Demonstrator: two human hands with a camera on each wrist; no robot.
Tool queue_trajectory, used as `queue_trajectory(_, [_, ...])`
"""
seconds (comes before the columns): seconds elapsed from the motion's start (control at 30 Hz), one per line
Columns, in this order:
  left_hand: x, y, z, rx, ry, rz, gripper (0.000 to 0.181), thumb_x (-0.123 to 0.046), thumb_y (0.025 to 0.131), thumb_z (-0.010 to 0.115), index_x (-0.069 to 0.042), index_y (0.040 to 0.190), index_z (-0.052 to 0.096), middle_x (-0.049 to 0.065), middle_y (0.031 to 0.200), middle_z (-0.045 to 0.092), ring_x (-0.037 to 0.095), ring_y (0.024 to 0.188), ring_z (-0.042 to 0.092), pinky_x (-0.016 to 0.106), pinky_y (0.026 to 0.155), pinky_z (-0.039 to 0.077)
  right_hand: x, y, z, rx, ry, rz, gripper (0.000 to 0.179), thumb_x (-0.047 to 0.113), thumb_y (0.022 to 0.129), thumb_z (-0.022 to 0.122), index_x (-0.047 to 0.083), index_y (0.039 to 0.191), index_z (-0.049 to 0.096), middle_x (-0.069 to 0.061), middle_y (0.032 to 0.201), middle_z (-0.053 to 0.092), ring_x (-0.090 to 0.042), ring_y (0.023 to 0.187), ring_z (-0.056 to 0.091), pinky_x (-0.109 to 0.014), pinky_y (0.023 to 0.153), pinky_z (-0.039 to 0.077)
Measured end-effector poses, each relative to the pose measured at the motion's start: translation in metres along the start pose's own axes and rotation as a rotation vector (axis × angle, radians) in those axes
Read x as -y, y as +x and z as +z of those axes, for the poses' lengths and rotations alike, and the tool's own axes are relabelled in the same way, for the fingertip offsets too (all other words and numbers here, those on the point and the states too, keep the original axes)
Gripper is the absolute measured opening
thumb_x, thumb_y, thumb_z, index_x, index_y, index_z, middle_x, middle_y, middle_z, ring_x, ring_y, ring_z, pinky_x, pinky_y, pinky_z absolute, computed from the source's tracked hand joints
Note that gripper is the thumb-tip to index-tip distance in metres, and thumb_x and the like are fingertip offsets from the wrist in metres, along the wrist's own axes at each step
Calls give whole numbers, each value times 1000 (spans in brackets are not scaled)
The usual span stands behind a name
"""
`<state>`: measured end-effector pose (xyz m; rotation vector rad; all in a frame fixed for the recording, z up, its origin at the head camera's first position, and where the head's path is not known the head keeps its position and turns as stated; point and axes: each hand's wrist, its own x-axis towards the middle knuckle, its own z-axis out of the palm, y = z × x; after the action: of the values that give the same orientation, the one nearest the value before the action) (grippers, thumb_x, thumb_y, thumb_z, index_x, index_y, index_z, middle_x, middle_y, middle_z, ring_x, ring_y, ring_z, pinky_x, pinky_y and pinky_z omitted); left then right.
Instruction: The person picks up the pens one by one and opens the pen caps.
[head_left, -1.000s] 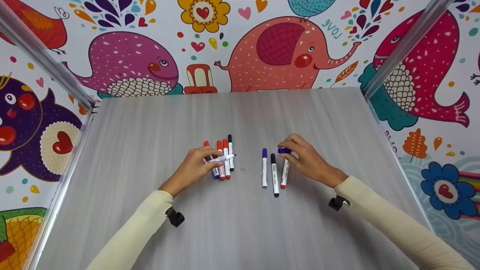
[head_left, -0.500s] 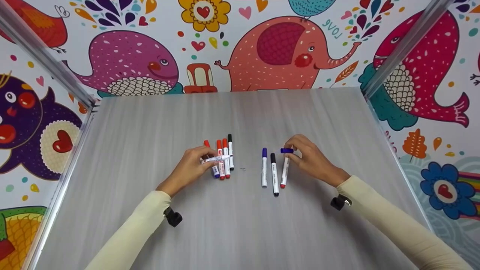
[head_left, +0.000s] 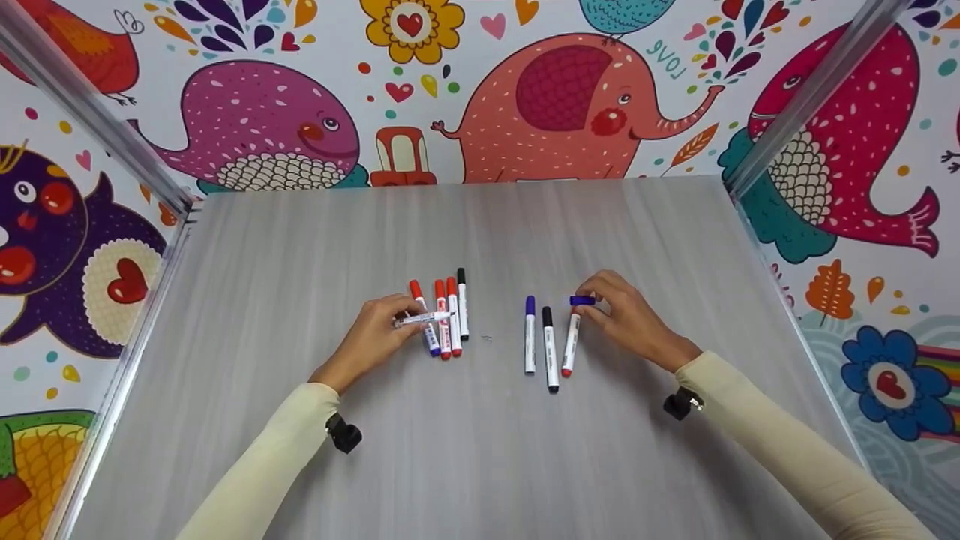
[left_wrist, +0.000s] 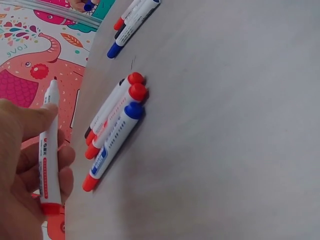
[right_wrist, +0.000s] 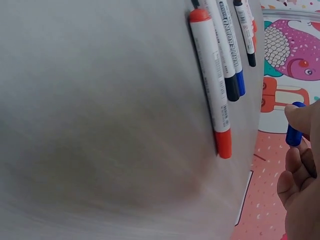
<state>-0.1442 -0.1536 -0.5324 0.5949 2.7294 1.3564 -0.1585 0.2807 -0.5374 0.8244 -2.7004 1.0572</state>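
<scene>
My left hand [head_left: 371,330] pinches an uncapped white marker [left_wrist: 49,160] between thumb and fingers. A dark reddish nib shows at its bare end, and a red plug at the other. Over on the right, my right hand [head_left: 630,322] holds a blue marker cap [right_wrist: 293,136] by its fingertips, well apart from the held marker. Below the left hand lies a white marker with a red cap and blue end [left_wrist: 116,142], beside two red markers [head_left: 454,330] and a black marker [head_left: 463,307]. Nearest the right hand is another red marker [right_wrist: 211,70].
A blue marker [head_left: 530,337] and a black marker [head_left: 550,352] lie left of the right hand's red one. Small dark marks [head_left: 487,337] show on the grey table [head_left: 480,450] between the groups. Printed panels [head_left: 420,90] and metal posts border the table.
My left hand has drawn slightly left with the marker, and my right hand slightly right with the blue cap, widening the gap between them. The markers on the table stay put.
</scene>
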Motion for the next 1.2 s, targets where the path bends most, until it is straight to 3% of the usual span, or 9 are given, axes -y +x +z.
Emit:
queue_trajectory(0.3, [18,-3,0,-25,28,-14,19,1,93,86,-5,111,83,5,105,77,18,94,67,44,88,59,-13,-6,3,8,-5,53,17,2,99,81,7,114,76,-5,114,69,-21,107,64,-34,92,58])
queue_trajectory(0.7, [37,-4,-6,-73,51,-41,17,1,92,86,-3,109,83,6,104,76,20,95,66,41,86,56,-27,-13,3,9,11,144,16,1,100,80,6,115,76,-5,115,68,-20,109,64,-39,97,58])
queue_trajectory(1.03, [43,-4,-7,-86,62,-40,17,3,93,85,-2,109,83,8,102,75,20,94,66,39,86,56,-37,-17,3,1,16,194,18,-1,100,79,4,117,76,-7,118,68,-23,111,64,-45,100,57])
queue_trajectory(1.2, [48,-4,-6,-85,61,-58,17,2,94,85,-2,109,83,8,104,75,21,96,67,42,89,57,-42,-18,2,-8,10,204,17,1,101,79,4,117,76,-8,117,68,-23,110,64,-41,99,57])
